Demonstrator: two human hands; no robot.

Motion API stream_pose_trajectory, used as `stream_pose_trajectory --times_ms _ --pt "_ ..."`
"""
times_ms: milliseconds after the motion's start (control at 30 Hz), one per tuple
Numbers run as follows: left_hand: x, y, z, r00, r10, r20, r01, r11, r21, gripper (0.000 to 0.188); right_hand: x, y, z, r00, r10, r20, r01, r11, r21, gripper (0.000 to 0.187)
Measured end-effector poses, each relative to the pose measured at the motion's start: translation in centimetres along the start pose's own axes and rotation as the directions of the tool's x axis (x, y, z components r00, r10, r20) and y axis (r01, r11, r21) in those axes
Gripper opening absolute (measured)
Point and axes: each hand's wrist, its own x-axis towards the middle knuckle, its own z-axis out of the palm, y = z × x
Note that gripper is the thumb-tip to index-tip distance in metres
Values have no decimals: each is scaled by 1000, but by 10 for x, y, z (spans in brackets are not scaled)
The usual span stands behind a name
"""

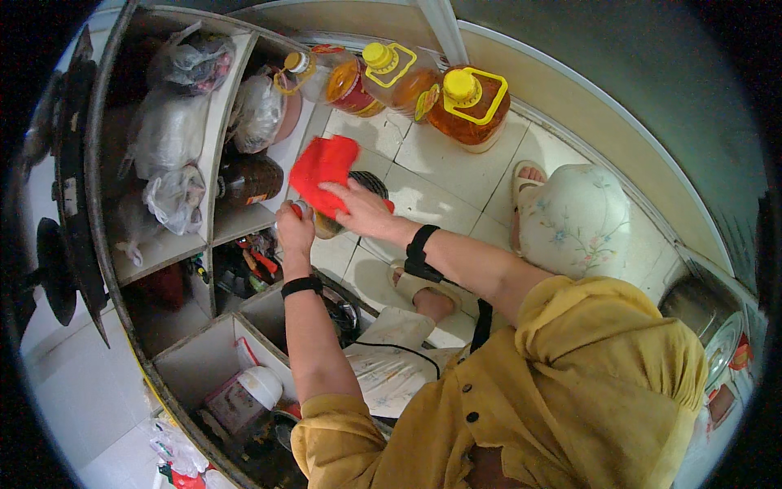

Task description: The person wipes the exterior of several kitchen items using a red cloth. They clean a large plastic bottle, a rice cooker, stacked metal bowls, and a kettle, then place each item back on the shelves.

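Head view, open low cabinet [220, 122] beside a tiled floor [444, 175].

Item 1: red cloth [322, 167], bunched, held up in front of the cabinet, above the floor; partly blurred.

Item 2: right hand [362, 213], fingers extended over the cloth, thumb lower; cloth held beneath the fingers, firmness of grip not determinable.

Item 3: left hand [295, 235], curled narrow around a small pale-ended item [301, 209], just beside the cloth; the rest of that item is hidden.

Item 4: tan-sided container [327, 227], below the cloth, mostly covered; whether the left hand's item belongs to it cannot be told.

Item 5: dark textured object [371, 182], showing beyond the right hand; its link to item 4 is unclear.

Surroundings: three yellow-handled bottles of amber liquid, the nearest [471, 114] upright on the floor; dark brown bottle [251, 179] and bagged goods [167, 134] in the cabinet compartments; white bowl [261, 386] in a lower one.

Step in hand, as judged: cloth work, apparently wiping, right hand working while the left steadies. Next move, as judged: calls for a secure left hold and even cloth pressure, clear of the bottles.
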Motion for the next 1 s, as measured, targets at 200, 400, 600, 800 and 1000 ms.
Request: stream_pose_trajectory --times_ms 200,400,600,800,1000 --pt "18 9 7 991 -131 -32 133 989 73 48 -10 4 -3 994 73 79 -48 959 -279 72" --pt "16 28 0 981 -183 -60 189 975 121 57 -3 48 -15 911 406 75 -395 909 -134 67" --pt "4 49 -18 954 -299 29 287 934 215 61 -2 35 -19 912 396 -106 -402 915 -42 70" --pt "3 45 -20 942 -330 59 311 926 212 67 2 -9 -3 996 82 46 -76 989 -125 69" --pt "5 39 -17 929 -359 90 336 919 206 70 -12 28 0 982 190 8 -187 970 -154 65"
